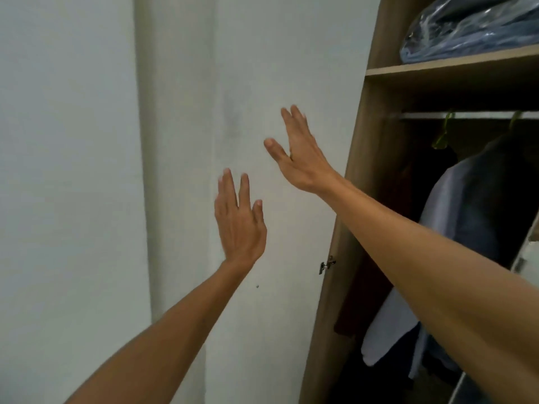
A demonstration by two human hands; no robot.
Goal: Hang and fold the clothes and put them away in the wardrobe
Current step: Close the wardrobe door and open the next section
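The wooden wardrobe stands open at the right. Inside, clothes hang from a rail on green hangers: a pale blue shirt, a dark garment and a dark red one. My left hand is raised with flat, spread fingers in front of a white panel left of the wardrobe. My right hand is higher, also flat and empty, near the same panel. Whether either palm touches the panel I cannot tell.
A plastic-wrapped blue bundle lies on the wardrobe's upper shelf. A metal hinge sits on the wardrobe's left side. A white wall fills the left. Another white door edge shows at far right.
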